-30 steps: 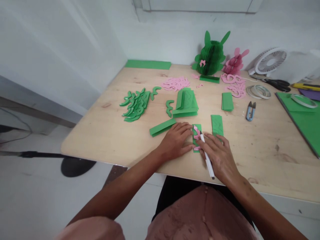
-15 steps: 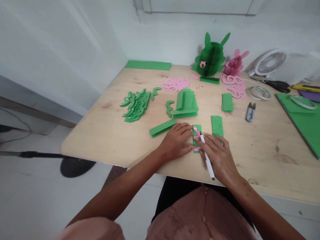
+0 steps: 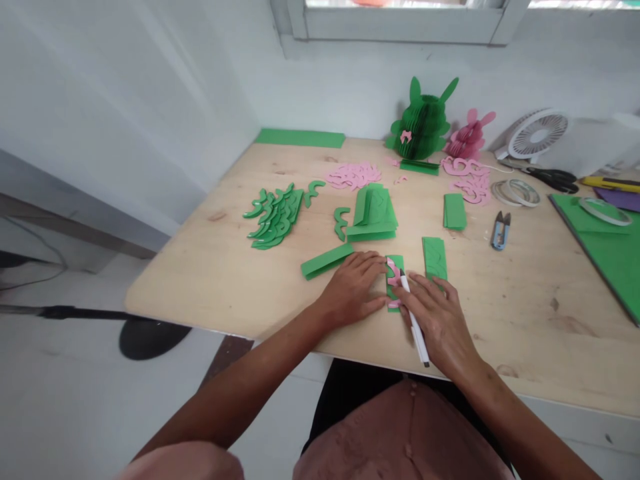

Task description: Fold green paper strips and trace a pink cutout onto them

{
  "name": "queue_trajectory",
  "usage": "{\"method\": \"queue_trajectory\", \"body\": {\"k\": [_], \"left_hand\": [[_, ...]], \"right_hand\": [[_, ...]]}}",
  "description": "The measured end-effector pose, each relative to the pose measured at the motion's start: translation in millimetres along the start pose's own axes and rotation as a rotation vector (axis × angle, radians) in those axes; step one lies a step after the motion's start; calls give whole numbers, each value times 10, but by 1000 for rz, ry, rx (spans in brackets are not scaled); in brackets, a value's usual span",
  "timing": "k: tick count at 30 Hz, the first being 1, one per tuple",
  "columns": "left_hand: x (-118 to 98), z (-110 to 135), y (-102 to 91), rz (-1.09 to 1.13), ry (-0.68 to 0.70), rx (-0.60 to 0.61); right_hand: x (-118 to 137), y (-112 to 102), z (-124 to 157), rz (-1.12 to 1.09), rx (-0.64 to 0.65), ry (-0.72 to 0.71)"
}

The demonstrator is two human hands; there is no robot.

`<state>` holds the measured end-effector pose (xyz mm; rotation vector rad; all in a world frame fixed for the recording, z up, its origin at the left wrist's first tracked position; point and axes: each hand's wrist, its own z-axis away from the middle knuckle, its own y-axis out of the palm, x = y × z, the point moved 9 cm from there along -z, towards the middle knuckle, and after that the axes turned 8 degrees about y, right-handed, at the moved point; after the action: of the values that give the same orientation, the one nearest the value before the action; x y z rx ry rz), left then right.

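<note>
My left hand [image 3: 353, 288] lies flat on the wooden table [image 3: 210, 280], its fingers pressing the left edge of a small folded green paper [image 3: 396, 263] with a pink curved cutout [image 3: 393, 273] on top. My right hand [image 3: 440, 319] grips a white pen [image 3: 414, 320], its tip resting on the pink cutout. A second folded green piece [image 3: 434, 257] lies just beyond my right hand's fingers.
A folded green strip [image 3: 326, 260], a green paper stack [image 3: 374, 213], green curved cutouts [image 3: 274, 213] and pink cutouts [image 3: 353, 175] lie ahead. Green [image 3: 423, 121] and pink [image 3: 467, 137] paper rabbits stand at the back. Snips [image 3: 500, 230], tape rolls [image 3: 516, 192], scissors [image 3: 553, 177], fan [image 3: 536, 133] sit right.
Both hands stay on the green piece with the pen on the pink cutout. The view has tilted slightly, so everything sits a little lower in the picture.
</note>
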<state>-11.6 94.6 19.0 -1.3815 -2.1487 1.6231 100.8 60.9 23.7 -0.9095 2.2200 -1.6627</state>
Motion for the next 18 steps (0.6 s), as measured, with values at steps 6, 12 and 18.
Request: {"method": "queue_trajectory", "body": {"k": [6, 12, 18], "left_hand": [[-21, 6, -19, -22, 35, -29], [-55, 5, -29, -75, 65, -47], [-75, 4, -32, -55, 89, -56]], "right_hand": [[-6, 0, -3, 0, -2, 2], [10, -10, 2, -15, -17, 6], [15, -7, 11, -29, -27, 2]]}}
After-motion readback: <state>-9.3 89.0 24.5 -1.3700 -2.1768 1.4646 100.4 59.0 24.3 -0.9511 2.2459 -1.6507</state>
